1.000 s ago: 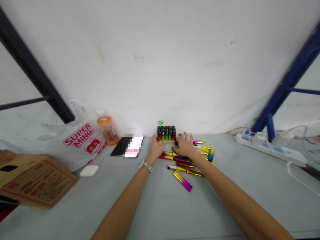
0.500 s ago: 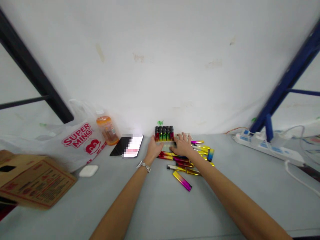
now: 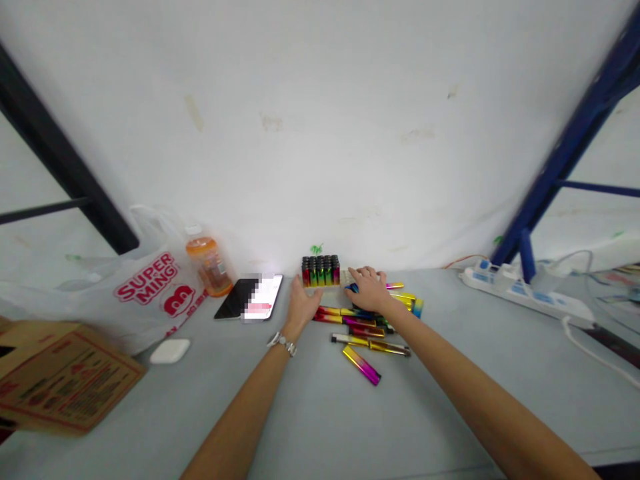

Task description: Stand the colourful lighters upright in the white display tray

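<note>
My left hand is at the left front corner of a light tray, its thumb and fingers spread apart. In the tray, several lighters stand upright in rows, with black tops and shiny rainbow bodies. Just right of them, my right hand is curled over a blue lighter, which its fingers partly hide. Loose metallic lighters lie in a pile in front of and beneath my right hand. A yellow-and-magenta lighter rests apart, nearest to me.
At left are a cardboard box, a white plastic bag, an orange drink bottle, a small white case and a tablet. A white power strip with cables lies at right. The wall rises behind.
The view has shifted slightly. A blue lighter now shows under my right fingers. My left hand remains by the tray's corner.
</note>
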A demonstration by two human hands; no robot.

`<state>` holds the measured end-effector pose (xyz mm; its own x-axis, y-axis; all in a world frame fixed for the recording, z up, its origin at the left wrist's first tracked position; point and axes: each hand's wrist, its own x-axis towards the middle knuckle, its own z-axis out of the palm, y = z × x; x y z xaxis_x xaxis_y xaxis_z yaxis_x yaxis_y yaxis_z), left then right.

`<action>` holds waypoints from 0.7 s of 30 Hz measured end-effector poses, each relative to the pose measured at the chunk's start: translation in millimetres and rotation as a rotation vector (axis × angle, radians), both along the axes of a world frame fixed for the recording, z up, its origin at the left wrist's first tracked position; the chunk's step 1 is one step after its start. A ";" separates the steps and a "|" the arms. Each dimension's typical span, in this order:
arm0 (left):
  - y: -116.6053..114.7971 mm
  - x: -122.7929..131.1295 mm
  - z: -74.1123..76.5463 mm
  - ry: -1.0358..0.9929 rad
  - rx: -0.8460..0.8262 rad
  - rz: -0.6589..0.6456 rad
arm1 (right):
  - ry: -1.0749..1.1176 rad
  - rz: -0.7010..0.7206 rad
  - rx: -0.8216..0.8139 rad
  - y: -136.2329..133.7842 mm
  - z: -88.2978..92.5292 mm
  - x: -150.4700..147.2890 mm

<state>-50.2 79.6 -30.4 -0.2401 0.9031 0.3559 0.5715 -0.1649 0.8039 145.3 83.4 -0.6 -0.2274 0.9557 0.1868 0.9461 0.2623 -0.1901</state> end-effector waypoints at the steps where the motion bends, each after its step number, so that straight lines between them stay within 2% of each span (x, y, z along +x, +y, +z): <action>1: -3.2 1.5 0.1 0.029 0.029 0.039 | -0.004 -0.022 0.017 -2.9 1.8 3.4; 6: -24.2 10.8 11.6 0.186 0.211 0.214 | -0.020 -0.093 0.040 -13.6 2.0 5.9; 9: -32.4 16.8 18.4 0.221 0.274 0.236 | -0.024 -0.138 0.046 -11.7 0.1 -1.2; 16: -36.3 26.4 13.1 0.138 0.318 -0.032 | 0.026 -0.070 0.017 -8.9 4.9 -8.4; 21: -44.3 36.9 12.6 -0.014 0.237 -0.178 | 0.366 0.028 0.106 -27.9 -0.6 -3.1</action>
<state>-13.4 35.3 -17.7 -0.0921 0.8233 0.5601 0.5059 -0.4458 0.7385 142.3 55.5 -1.2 -0.1528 0.9213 0.3576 0.8126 0.3231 -0.4850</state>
